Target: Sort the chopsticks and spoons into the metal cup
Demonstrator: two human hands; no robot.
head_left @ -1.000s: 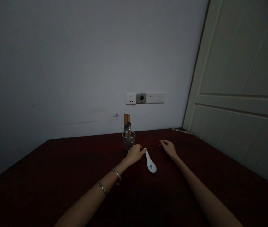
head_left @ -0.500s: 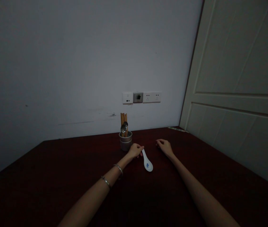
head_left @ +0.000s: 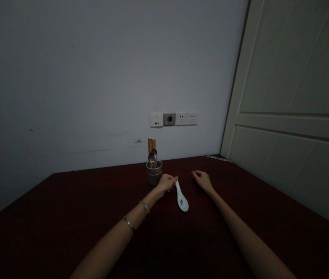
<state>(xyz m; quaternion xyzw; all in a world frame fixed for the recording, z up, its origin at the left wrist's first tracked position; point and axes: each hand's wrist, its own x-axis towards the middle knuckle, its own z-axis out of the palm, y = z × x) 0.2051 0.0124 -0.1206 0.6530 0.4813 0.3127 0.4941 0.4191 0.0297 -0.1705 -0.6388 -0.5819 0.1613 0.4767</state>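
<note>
My left hand (head_left: pixel 167 182) pinches the end of the handle of a white spoon (head_left: pixel 183 202), whose bowl with a blue mark points toward me. Just behind and left of this hand stands a grey metal holder (head_left: pixel 154 177) with wooden chopsticks (head_left: pixel 152 145) and metal spoons (head_left: pixel 152 156) upright in it. My right hand (head_left: pixel 202 180) rests on the table to the right of the spoon, fingers curled inward; its fingertips are too small and dark to show whether anything is between them.
The dark red table (head_left: pixel 94 205) reaches back to a pale wall. Sockets and switches (head_left: pixel 186 119) sit on the wall above the holder. A pale panelled door (head_left: pixel 292 89) stands along the right side.
My left hand has risen slightly and shifted a little right, and the spoon's handle end has moved with it. My right hand has hardly moved.
</note>
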